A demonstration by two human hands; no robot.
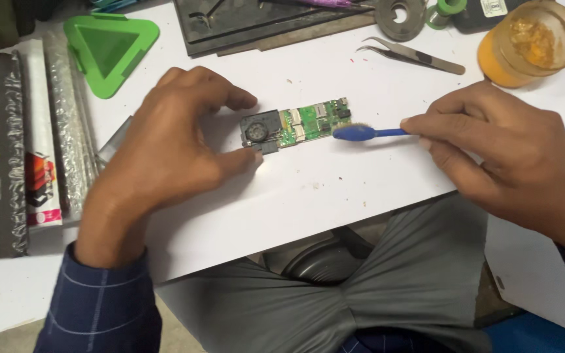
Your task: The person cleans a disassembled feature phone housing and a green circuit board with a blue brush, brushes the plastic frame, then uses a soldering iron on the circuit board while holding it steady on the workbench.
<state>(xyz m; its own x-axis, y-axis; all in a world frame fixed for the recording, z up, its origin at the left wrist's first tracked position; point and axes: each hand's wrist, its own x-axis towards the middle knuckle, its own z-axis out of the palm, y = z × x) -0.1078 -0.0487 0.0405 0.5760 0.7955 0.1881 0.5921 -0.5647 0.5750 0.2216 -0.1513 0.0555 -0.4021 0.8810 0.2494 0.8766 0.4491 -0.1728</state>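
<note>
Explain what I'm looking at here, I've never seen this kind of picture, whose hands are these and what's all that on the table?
This is a single view from a camera worn on a person's head, looking down at their own two hands over a white table. The left hand pinches the end of a small green circuit board to steady it. The right hand holds a blue brush, its bristled head at the board's other end. Further back lie metal tweezers, an orange jar and a green triangular tray.
</note>
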